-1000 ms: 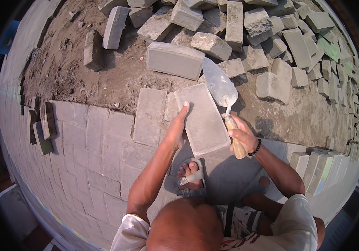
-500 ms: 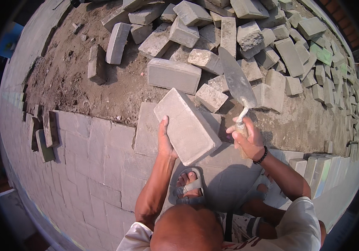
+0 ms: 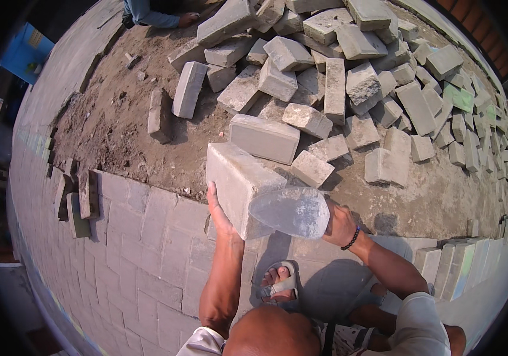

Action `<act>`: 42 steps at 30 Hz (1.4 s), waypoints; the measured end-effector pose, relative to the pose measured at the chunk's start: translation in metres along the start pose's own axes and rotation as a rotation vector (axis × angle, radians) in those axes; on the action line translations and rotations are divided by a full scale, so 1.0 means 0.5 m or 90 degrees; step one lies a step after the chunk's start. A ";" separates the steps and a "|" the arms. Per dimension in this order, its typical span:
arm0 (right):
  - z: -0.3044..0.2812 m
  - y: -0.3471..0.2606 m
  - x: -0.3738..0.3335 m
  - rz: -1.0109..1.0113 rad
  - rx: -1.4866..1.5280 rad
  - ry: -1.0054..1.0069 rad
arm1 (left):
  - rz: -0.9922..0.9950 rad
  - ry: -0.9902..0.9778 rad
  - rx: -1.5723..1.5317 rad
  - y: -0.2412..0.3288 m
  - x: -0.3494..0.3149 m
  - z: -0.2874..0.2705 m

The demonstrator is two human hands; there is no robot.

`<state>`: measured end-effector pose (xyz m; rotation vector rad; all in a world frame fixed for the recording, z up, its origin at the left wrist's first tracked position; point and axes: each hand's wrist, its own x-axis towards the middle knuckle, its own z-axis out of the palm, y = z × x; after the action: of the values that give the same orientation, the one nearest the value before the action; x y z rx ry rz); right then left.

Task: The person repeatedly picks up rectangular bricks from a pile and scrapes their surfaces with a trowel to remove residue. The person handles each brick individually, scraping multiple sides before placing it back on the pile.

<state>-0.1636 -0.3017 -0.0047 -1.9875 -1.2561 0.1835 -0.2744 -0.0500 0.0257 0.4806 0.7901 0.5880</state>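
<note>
I have the grey brick [image 3: 236, 178] up in the left hand [image 3: 225, 219], tilted, near the middle of the scene. The left thumb lies along its left edge and the palm sits under its near end; the other fingers are hidden behind it, but the hand is clamped on the brick. On the right I grip the trowel [image 3: 301, 213] in the right hand [image 3: 340, 226] – its fingers are curled in, though the handle is out of sight and I cannot tell how each one wraps it. The trowel's blade points left and overlaps the brick's near right end; I cannot tell whether the two touch. A dark bead bracelet [image 3: 352, 238] circles the right wrist.

Just beyond the brick I see a long block [image 3: 264, 139] lying on the soil [image 3: 117, 139], and past that the heap of blocks [image 3: 418, 110] spreads far and right. Laid paving [image 3: 147, 273] covers the near left, with a few loose blocks [image 3: 81, 207] at its far edge. A row of blocks [image 3: 455, 267] stands at the near right. A sandalled foot [image 3: 280, 286] rests on the paving below the brick – and far left, a co-worker's hand [image 3: 189, 19] reaches to the ground.
</note>
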 end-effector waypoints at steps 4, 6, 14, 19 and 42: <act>-0.109 0.016 0.108 0.383 0.021 0.018 | -0.066 -0.032 -0.057 -0.004 0.005 -0.031; -0.153 0.011 0.100 0.339 0.039 0.067 | -0.081 -0.015 -0.078 0.004 -0.026 0.006; -0.371 -0.003 0.011 0.398 -0.220 -0.286 | 0.036 -0.136 0.138 -0.038 -0.024 0.014; -0.597 -0.091 -0.194 0.452 -0.308 -0.441 | -0.009 -0.225 0.311 -0.064 -0.042 0.108; -0.226 -0.298 -0.785 0.850 0.282 1.000 | -0.630 -0.521 0.562 -0.829 -0.577 0.331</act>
<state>-0.4126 -0.6500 0.0698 -1.4599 1.0298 -0.3908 -0.1827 -0.5732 0.0268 0.9461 0.3581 -0.8993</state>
